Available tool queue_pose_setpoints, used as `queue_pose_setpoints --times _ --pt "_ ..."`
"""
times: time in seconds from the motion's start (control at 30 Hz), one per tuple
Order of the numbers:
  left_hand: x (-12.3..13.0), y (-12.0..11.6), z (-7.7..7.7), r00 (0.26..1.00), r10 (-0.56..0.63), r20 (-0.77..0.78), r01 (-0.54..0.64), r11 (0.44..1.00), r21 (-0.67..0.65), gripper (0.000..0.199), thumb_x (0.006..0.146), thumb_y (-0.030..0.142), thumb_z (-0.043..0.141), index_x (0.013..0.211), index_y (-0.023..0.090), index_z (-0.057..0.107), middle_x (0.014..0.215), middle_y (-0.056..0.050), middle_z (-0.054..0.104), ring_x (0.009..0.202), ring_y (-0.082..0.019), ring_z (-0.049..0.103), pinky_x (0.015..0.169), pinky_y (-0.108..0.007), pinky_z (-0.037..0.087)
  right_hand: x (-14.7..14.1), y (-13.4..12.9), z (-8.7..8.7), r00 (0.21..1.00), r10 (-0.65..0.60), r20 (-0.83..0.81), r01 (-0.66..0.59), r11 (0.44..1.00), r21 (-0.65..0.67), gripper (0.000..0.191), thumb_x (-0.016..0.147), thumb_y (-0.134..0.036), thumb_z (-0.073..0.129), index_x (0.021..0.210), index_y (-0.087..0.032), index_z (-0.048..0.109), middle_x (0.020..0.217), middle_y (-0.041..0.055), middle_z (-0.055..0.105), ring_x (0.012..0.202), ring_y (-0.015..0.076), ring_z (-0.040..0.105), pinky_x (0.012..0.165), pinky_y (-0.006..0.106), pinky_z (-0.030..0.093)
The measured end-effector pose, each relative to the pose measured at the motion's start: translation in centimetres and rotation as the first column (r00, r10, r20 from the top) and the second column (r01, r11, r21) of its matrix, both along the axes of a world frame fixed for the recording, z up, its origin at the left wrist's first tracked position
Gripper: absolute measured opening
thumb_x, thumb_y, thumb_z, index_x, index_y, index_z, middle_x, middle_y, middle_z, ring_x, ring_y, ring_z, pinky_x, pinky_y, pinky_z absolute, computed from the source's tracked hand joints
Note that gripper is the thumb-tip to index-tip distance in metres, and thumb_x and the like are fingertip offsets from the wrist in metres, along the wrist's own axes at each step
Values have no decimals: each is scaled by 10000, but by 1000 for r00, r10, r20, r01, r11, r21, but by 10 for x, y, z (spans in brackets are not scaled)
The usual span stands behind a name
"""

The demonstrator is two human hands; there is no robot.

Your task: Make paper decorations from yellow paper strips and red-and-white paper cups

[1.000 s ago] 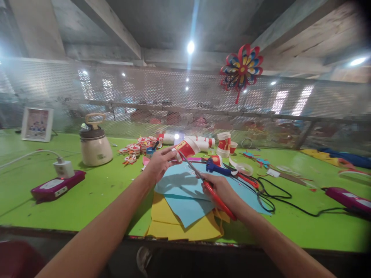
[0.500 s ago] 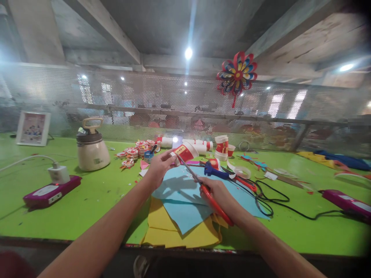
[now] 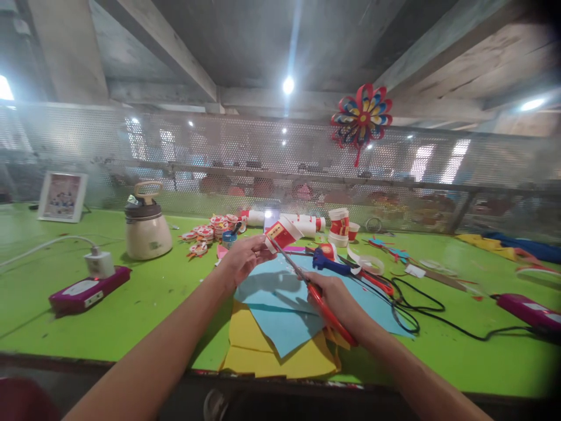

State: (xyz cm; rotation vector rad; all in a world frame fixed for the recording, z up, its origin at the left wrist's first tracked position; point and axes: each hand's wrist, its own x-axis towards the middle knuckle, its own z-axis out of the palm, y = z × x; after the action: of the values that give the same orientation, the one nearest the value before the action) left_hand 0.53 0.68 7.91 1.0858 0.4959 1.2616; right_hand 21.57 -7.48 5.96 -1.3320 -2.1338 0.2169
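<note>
Above the light-blue sheets, my left hand's fingers are closed around the lower end of a red-and-white paper cup, held tilted. My right hand's fingers wrap the red-handled scissors, whose blade tips touch the cup. Yellow sheets lie partly beneath the blue ones on the green worktop.

The rightmost power strip is cut off — right edge

A kettle stands upright on the green table — beside a purple power strip.
</note>
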Motion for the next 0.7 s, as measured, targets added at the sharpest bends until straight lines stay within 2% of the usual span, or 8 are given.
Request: queue_pose_setpoints --times 0.23,0.43,0.57,0.7 --pt "0 2 -2 1000 -2 20 1 1000 23 168 742 165 683 889 84 676 952 -169 706 834 -235 670 810 -389 526 0 0 4 999 30 -16 -29 999 12 431 729 -103 413 1082 -153 656 871 61 704 767 226 615 677 275 416" --pt "4 1 -4 1000 12 23 -13 999 40 207 741 194 697 914 83 674 976 -173 703 864 -246 665 817 -397 526 0 -1 0 999 7 -37 -7 1000 -1 373 768 -134 403 1035 -168 662 750 36 678 663 194 585 611 256 400" --pt "4 -1 -3 1000 23 13 -23 1000 19 204 737 198 701 899 75 680 923 -170 713 819 -235 672 806 -381 529 0 -2 -2 1000 -15 -11 15 1000 5 358 763 -137 415 1015 -172 667 683 28 652 618 184 560 571 249 375" --pt "5 -1 -1 999 39 14 -39 999 5 196 730 182 700 891 72 675 921 -172 712 805 -234 675 790 -383 535 -1 -3 -1 999 -36 18 36 999 10 369 783 -149 397 1038 -164 663 679 37 652 619 194 566 569 257 369"
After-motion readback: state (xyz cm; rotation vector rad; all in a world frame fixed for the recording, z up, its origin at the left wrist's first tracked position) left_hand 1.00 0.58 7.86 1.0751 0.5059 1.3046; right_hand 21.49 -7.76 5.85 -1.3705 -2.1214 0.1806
